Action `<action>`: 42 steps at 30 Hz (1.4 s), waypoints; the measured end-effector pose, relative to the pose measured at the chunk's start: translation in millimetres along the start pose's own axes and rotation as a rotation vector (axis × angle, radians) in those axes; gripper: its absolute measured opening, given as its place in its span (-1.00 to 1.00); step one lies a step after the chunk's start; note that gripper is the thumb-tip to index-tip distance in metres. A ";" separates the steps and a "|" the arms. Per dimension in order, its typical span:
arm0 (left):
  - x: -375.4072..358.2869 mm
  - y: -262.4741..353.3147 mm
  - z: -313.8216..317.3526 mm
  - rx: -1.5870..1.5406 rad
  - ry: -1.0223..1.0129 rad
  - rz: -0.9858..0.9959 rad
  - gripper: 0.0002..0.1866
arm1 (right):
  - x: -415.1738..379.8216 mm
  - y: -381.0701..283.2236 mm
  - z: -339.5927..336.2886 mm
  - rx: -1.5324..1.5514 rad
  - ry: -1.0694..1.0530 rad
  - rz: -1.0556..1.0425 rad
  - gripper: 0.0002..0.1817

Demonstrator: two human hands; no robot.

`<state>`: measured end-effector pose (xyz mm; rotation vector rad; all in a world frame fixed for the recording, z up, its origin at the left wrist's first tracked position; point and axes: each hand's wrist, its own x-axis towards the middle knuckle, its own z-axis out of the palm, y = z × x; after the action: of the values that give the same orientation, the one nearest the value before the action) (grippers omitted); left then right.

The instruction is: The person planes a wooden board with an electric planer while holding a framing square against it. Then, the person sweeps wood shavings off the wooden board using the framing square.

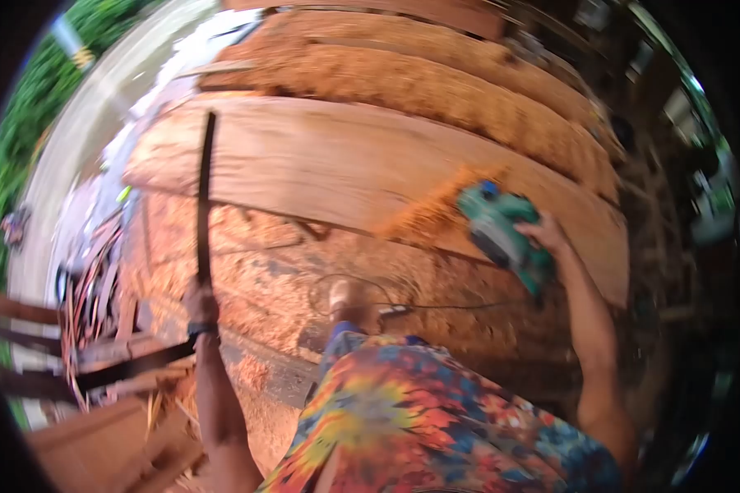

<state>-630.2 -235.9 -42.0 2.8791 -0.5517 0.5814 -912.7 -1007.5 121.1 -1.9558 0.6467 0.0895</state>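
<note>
A wide wooden plank (304,156) lies across the view. On its right part, beside a heap of orange shavings (432,215), rests a green power planer (501,226) with a blue knob. My right hand (544,232) is closed on the planer's rear part. My left hand (201,306) is wrapped round the lower end of a long, thin dark strip (205,189), whose upper end reaches over the plank's left part. Motion blurs the left fingers somewhat.
Behind the plank lie more boards covered in shavings (436,74). A cable (469,307) trails from the planer across the littered ground near my foot (349,297). Wood scraps (111,287) are piled at the left, and a board (115,435) lies at the lower left.
</note>
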 end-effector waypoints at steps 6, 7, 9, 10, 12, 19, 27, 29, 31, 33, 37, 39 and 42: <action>108.0 -20.7 -13.1 -0.168 -0.105 -0.450 -0.82 | 47.4 78.4 -55.5 -0.172 0.071 0.015 -0.58; 135.9 -31.1 -6.4 -0.165 -0.083 -0.446 -0.84 | 52.7 82.8 -61.4 -0.241 0.107 0.024 -0.54; 208.4 -75.3 16.2 -0.129 -0.117 -0.476 -0.84 | 38.2 36.2 -36.5 -0.263 0.225 0.165 -0.53; 234.0 -81.4 13.9 -0.160 -0.109 -0.463 -0.81 | 31.5 26.2 -31.2 -0.282 0.249 0.184 -0.54; 276.5 -105.7 27.1 -0.113 -0.113 -0.456 -0.80 | 32.7 15.2 -27.9 -0.311 0.259 0.217 -0.56; 382.9 -194.3 93.0 -0.218 -0.126 -0.403 -0.76 | 32.4 5.8 -11.0 -0.416 0.398 0.331 -0.49; 415.8 -235.4 133.4 -0.170 -0.139 -0.377 -0.71 | 26.2 27.9 -19.7 -0.453 0.459 0.438 -0.44; 423.4 -249.3 145.6 -0.134 -0.148 -0.373 -0.67 | 26.5 26.2 -21.7 -0.483 0.432 0.487 -0.44; 430.3 -256.5 145.8 -0.115 -0.179 -0.351 -0.65 | 27.0 26.4 -24.6 -0.479 0.399 0.512 -0.45; 434.4 -259.0 140.4 -0.114 -0.213 -0.313 -0.65 | 26.0 28.3 -29.4 -0.477 0.390 0.514 -0.45; 447.9 -254.8 122.1 -0.054 -0.376 -0.286 -0.70 | 24.9 39.2 -32.5 -0.454 0.407 0.499 -0.45; 453.8 -259.4 123.8 -0.044 -0.417 -0.248 -0.71 | 25.4 39.3 -35.6 -0.434 0.381 0.517 -0.45; 455.9 -268.2 125.0 0.010 -0.416 -0.186 -0.69 | 23.1 52.7 -46.1 -0.415 0.335 0.518 -0.44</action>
<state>-93.7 -164.0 6.4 3.0245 -0.3210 -0.0462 -928.0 -1073.4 91.9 -2.1678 1.4437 0.2331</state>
